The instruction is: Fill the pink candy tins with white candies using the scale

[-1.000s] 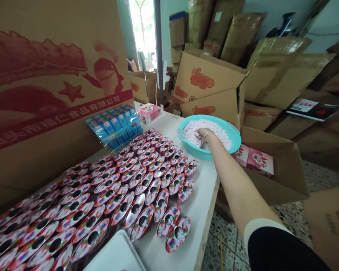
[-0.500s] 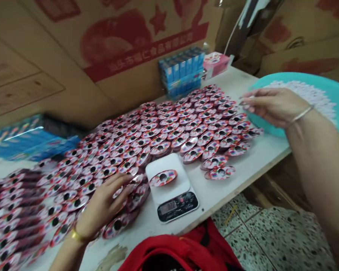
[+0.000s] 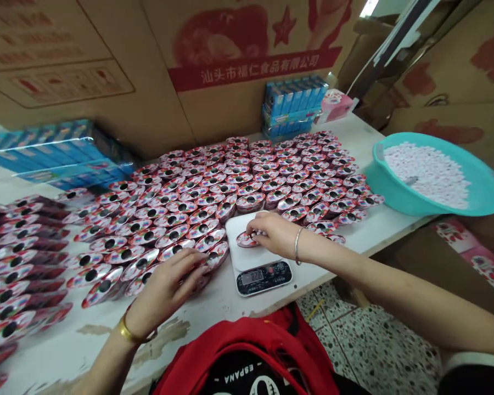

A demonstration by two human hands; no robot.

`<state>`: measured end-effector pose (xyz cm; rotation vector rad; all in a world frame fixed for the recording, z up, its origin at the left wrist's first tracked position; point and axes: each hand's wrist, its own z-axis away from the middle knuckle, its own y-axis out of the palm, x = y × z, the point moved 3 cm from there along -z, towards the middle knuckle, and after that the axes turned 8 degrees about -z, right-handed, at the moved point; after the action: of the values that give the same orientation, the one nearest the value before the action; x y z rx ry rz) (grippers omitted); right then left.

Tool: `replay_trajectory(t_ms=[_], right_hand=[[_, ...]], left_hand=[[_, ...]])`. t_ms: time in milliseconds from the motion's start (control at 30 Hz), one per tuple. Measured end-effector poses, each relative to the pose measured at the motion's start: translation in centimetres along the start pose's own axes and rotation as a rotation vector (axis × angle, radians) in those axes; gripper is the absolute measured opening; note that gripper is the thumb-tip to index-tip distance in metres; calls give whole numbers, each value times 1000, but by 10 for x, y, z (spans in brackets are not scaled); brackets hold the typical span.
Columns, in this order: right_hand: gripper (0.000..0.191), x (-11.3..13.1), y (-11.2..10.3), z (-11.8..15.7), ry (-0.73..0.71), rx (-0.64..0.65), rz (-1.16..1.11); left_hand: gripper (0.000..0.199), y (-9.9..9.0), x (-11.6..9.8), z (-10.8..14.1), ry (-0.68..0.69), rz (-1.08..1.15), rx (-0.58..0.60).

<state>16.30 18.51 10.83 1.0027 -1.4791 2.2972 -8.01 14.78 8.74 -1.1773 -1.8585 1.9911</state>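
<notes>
The right hand, fingers drawn together, bends over an oval-topped red packet on a white digital scale; whether it pinches anything cannot be told. The scale's digits are unclear. The left hand curls over a similar packet just left of the scale, its grip hidden. At the far side, a brown carton's red band reads "汕头市福仁食品有限公司". Nearest, a black shirt says "ESPANA".

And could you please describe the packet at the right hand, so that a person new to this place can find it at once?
On the white table, beside crowded red-and-white packets, is a white scale with a black panel. The packet sits on this scale, partly covered by the right hand. Unlike its neighbours in rows, it rests alone there.
</notes>
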Motion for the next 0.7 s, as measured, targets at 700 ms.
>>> replay_trajectory(t_ms=[700], right_hand=[[30, -51, -17, 70, 350, -319, -1210]], left_hand=[[22, 1, 5, -5, -27, 35, -43]])
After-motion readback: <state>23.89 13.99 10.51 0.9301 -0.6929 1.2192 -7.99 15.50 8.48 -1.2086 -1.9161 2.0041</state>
